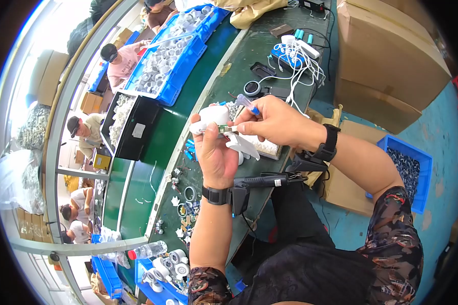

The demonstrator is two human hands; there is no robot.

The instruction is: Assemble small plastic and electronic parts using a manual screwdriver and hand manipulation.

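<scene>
In front of me, over the bench, my left hand [217, 157] holds a rounded white plastic housing [213, 116], with its fingers closed around it. A small green circuit board [223, 129] shows at the thumb. My right hand [277, 122] pinches a small pale plug [233, 129] against the end of that board. Tucked in the same hand is a clear-handled tool [245, 101] with a blue part; its tip is hidden. White flat pieces [244, 146] hang below the fingers, and I cannot tell whether they join the housing.
Tangled white cables [297, 56] lie at the bench's far end. Loose small parts [188, 208] cover its left side. A blue tray of white round parts [170, 269] and a bottle [148, 250] stand nearer. Beyond runs a green conveyor [163, 129] with bins [165, 61]; co-workers sit past it.
</scene>
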